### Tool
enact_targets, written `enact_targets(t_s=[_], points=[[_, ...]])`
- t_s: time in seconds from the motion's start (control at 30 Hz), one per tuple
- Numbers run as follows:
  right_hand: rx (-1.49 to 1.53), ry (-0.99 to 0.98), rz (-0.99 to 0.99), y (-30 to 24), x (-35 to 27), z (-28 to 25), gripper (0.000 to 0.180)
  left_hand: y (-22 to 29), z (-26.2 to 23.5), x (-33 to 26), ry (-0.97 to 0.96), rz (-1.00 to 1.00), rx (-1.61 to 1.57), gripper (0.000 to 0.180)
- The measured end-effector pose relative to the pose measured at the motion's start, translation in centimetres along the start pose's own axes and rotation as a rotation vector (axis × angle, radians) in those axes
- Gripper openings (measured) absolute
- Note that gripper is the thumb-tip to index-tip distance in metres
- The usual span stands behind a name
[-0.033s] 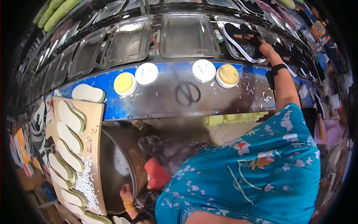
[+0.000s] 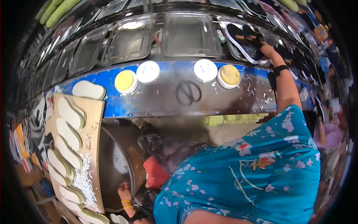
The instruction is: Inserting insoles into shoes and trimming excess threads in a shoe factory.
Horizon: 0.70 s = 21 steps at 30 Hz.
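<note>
My right hand (image 2: 267, 50) reaches out to the far right, its fingers closed on the heel end of a black shoe (image 2: 249, 46) with a white sole. A second black shoe upper shows beside it, partly hidden. The shoe rests over a clear tray (image 2: 223, 23) on the rack behind the bench. Low at the left, my left hand (image 2: 124, 191), with yellow bangles on its wrist, hangs beside a dark round tub (image 2: 118, 175). Its fingers look loosely bent, and nothing shows in them.
On the metal bench (image 2: 164, 99) stand two tubs of yellow paste (image 2: 125, 80), two white lids (image 2: 148, 72) and a black ring-shaped thing (image 2: 188, 92). A board (image 2: 95, 123) at the left bears several stacked white insoles (image 2: 69, 143) and white scraps. Another person (image 2: 332, 132) is at the far right.
The view has shifted slightly. My right hand keeps its place on the black shoe, and my left hand has barely moved.
</note>
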State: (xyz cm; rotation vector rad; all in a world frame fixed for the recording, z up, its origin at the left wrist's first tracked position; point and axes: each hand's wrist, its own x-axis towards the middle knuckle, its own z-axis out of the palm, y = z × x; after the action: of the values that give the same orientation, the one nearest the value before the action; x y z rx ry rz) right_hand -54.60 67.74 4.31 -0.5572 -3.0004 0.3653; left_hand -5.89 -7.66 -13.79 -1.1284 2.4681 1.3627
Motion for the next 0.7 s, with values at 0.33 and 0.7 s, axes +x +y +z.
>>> enact_targets(t_s=[0.33,0.7], points=[[0.268,-0.597,-0.107,-1.5,-0.6,-0.5,0.049,3.6,0.5,-1.9,0.221,0.007,0.174,0.029],[0.717,-0.060,-0.534,-21.8,-8.9,-6.3,0.031,7.8,-1.8,-5.0,0.229,0.217,-0.082,0.026]])
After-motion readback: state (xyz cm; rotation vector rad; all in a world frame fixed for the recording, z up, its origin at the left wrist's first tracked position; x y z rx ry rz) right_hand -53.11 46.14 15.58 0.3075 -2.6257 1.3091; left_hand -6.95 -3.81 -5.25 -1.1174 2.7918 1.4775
